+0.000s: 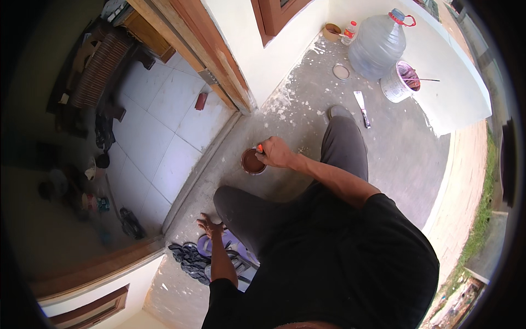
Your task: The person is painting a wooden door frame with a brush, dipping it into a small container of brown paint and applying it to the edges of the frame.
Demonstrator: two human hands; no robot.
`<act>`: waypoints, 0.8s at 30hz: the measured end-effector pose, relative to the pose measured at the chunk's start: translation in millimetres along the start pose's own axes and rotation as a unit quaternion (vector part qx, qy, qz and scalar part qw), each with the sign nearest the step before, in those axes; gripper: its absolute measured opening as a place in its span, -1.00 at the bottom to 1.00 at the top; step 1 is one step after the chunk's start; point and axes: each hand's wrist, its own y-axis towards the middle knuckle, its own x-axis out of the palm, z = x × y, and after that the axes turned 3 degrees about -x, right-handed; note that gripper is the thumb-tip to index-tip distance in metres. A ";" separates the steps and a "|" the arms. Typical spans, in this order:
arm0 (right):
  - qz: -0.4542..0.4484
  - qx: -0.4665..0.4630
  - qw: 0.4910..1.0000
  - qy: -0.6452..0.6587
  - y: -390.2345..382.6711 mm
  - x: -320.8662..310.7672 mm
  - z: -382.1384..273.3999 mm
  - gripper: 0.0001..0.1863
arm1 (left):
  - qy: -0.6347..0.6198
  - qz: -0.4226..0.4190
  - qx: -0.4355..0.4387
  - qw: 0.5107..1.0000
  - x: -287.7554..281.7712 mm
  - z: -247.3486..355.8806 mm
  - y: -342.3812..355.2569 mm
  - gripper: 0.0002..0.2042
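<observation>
While you crouch on the concrete porch floor (307,109), your right hand (275,152) is curled shut around a small orange-tipped handle (259,148), most likely a brush, though the working end is hidden. That hand sits right at the rim of a small round tin (252,162) filled with dark brown paint, and the handle's tip reaches over the tin's upper right edge. The tin stands on the concrete just beside the raised sill (203,164) that borders the white tiled floor (159,126) inside the doorway, close to the foot of the wooden door frame (219,71).

Your left hand (210,225) is spread open, fingers splayed, palm down on the concrete near the sill, holding nothing. Just below it lie several sandals (192,260), dark and purple, bunched against the wall corner, and your bent knee (230,200) rises between the two hands.

Toward the far edge of the porch, well apart from the tin, a large clear water jug (378,46) with a red cap stands near the low white wall (460,71). Beside it is a white bucket (399,83) with a stick resting across its mouth. A scraper (362,108) lies flat on the concrete near your foot (338,112), and a round lid (341,72) lies between the scraper and the jug. A small bottle (349,32) and a brown bowl (331,31) stand against the house wall.
</observation>
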 end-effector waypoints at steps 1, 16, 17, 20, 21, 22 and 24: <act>0.010 0.008 1.000 -0.016 0.1 0.7 3.4 -0.74 | 0.003 -0.006 0.002 1.000 -1.3 -0.4 -0.6 0.32; -0.110 -0.181 0.977 -0.025 -7.9 -8.9 -28.4 -0.84 | -0.008 0.007 0.015 1.000 -4.6 1.7 -5.3 0.23; -0.117 -0.178 0.977 -0.025 -11.0 -5.4 -27.4 -0.83 | -0.002 0.006 0.017 1.000 -3.9 2.4 -4.6 0.23; -0.127 -0.147 0.981 -0.009 -11.7 -0.2 -29.8 -0.81 | 0.011 0.004 0.010 1.000 -3.9 -1.4 -2.7 0.24; -0.122 -0.120 0.985 0.000 -11.4 -1.6 -28.5 -0.80 | 0.011 0.001 0.007 1.000 -3.4 -0.7 -2.9 0.24; -0.118 -0.092 0.989 0.009 -10.7 -3.4 -27.5 -0.79 | 0.010 -0.002 0.004 1.000 -2.9 -0.1 -3.0 0.25; -0.091 -0.046 0.995 0.002 -8.0 -1.2 -16.4 -0.78 | 0.011 0.002 0.010 1.000 -2.6 0.1 -2.4 0.25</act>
